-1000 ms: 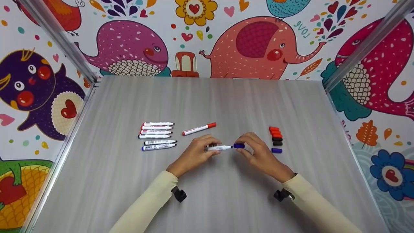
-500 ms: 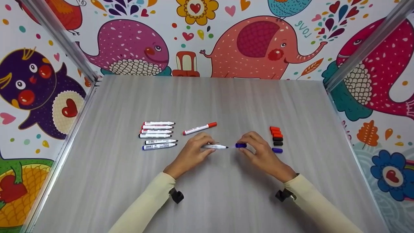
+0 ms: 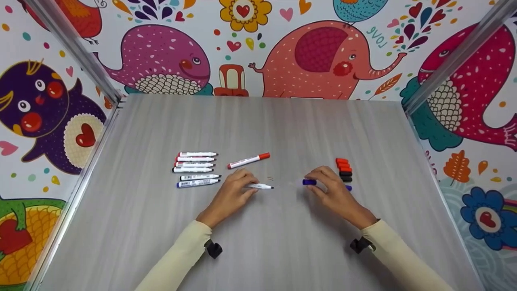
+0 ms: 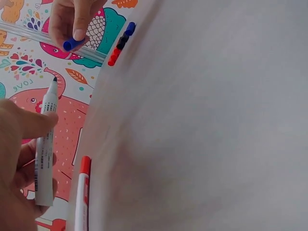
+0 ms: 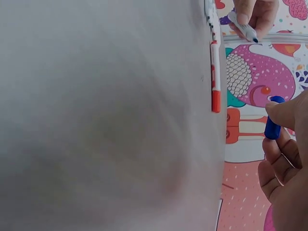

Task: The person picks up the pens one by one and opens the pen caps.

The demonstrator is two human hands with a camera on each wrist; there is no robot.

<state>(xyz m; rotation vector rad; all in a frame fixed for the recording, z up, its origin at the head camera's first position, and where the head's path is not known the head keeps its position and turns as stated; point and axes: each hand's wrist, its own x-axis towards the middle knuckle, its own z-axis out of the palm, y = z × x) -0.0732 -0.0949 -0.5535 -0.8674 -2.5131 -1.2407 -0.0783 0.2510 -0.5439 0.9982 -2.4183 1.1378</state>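
Observation:
My left hand (image 3: 231, 193) holds a white whiteboard marker (image 3: 259, 186) between thumb and fingers, its dark bare tip pointing right. In the left wrist view the white barrel (image 4: 45, 149) shows small dark print and the thumb lies across it. Opposite, my right hand (image 3: 335, 195) pinches a blue marker cap (image 3: 309, 182) between thumb and fingers. The right wrist view shows this cap (image 5: 273, 126) with nothing in it that I can see. A hand-wide gap of tabletop separates marker tip and cap.
Several uncapped markers (image 3: 194, 165) lie in a row at the left. A red-capped marker (image 3: 247, 161) lies slanted beyond my left hand. Loose red caps (image 3: 343, 165) and black caps (image 3: 345, 174) line up at the right; a blue cap (image 3: 349, 188) is partly behind my right hand.
The blue cap, at the marker's tip a second ago, is now apart from it. My left hand has moved left with the marker, my right hand rightward with the cap.

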